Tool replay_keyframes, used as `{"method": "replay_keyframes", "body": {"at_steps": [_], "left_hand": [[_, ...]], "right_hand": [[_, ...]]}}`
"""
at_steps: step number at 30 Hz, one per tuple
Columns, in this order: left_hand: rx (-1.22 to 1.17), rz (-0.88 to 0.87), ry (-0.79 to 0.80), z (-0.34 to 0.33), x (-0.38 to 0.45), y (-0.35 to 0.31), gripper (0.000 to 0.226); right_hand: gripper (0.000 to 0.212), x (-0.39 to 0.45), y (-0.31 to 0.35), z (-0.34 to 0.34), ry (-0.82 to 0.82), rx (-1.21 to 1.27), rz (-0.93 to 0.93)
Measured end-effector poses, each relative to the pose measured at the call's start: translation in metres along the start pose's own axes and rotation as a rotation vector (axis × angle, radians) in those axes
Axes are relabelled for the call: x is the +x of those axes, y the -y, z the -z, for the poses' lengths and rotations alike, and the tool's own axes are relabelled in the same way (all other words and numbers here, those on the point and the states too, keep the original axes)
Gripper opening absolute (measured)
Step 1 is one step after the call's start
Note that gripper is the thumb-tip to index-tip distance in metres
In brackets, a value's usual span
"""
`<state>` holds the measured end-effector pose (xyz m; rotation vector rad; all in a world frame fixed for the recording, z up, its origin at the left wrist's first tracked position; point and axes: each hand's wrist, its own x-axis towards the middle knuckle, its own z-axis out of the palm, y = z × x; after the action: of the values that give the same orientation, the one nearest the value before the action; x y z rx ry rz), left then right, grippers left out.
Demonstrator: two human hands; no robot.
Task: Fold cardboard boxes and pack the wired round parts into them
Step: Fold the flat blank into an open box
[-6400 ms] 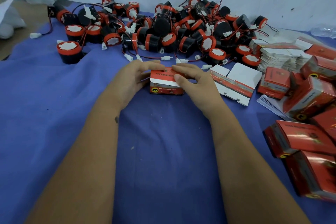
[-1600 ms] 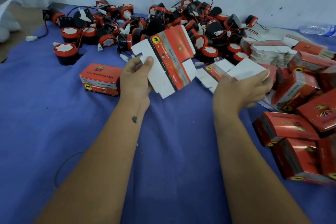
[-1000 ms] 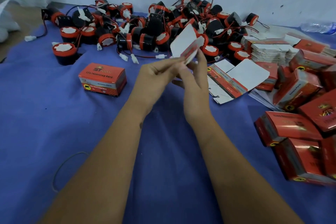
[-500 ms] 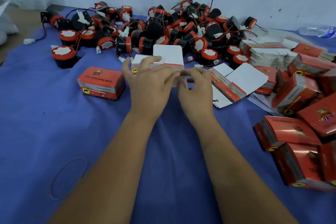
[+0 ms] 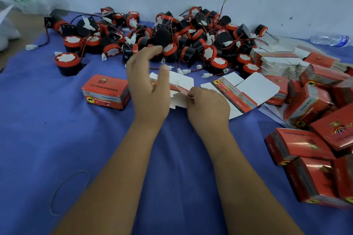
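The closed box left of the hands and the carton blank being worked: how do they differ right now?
The closed red box stands fully formed on the blue cloth, flaps shut; the carton blank lies nearly flat with its white inside showing. Neither hand touches the box; the right hand pinches the blank's edge, while the left hand hovers open over it. Both carry the same red printing with a yellow emblem.

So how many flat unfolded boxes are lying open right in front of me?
2: one flat box pinched by the right hand, another flat box just right of it. The stack behind holds more.
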<state>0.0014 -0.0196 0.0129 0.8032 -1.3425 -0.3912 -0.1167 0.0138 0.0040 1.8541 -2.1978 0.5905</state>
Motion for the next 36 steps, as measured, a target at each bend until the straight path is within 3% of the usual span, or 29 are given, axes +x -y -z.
{"method": "replay_keyframes", "body": {"at_steps": [2,4,8,11,13,15,19,21,25,27,31,33,36], "left_hand": [[-0.178,0.122,-0.096,0.004,0.006,0.001,0.024],[-0.311,0.215,-0.069,0.010,0.012,0.003,0.024],[-0.242,0.251,0.218,0.017,0.013,0.011,0.036],[-0.172,0.216,0.308,0.017,0.014,0.014,0.033],[-0.113,0.181,0.406,0.018,0.011,0.017,0.028],[-0.118,0.259,0.581,0.016,0.006,0.016,0.028],[-0.134,0.352,0.860,0.011,0.001,0.013,0.036],[-0.160,0.395,0.946,0.014,0.006,0.011,0.047],[-0.096,0.390,1.124,0.020,0.012,0.009,0.093],[-0.156,0.427,1.172,0.024,0.016,0.009,0.106],[-0.254,0.493,1.239,0.031,0.023,0.015,0.099],[-0.214,0.477,1.184,0.030,0.024,0.016,0.084],[-0.200,0.463,0.939,0.022,0.021,0.014,0.046]], "right_hand": [[0.008,0.000,0.001,-0.001,-0.010,0.001,-0.014],[0.013,-0.001,0.000,-0.002,-0.013,0.027,-0.063],[0.015,-0.002,-0.001,-0.004,-0.012,0.231,-0.181],[0.017,-0.004,-0.002,-0.005,-0.045,0.414,-0.287],[0.011,-0.003,-0.003,-0.003,-0.104,0.677,-0.434],[0.007,-0.002,-0.004,0.001,-0.172,1.008,-0.625],[0.025,0.002,-0.011,0.005,-0.255,1.361,-0.783],[0.028,0.002,-0.012,0.006,-0.274,1.424,-0.777],[0.029,0.000,-0.011,0.009,-0.308,1.437,-0.790],[0.029,0.001,-0.011,0.009,-0.315,1.439,-0.793],[0.027,0.002,-0.013,0.008,-0.304,1.423,-0.790],[0.025,0.003,-0.013,0.007,-0.303,1.405,-0.774],[0.017,0.003,-0.008,0.008,-0.285,1.446,-0.680]]}}
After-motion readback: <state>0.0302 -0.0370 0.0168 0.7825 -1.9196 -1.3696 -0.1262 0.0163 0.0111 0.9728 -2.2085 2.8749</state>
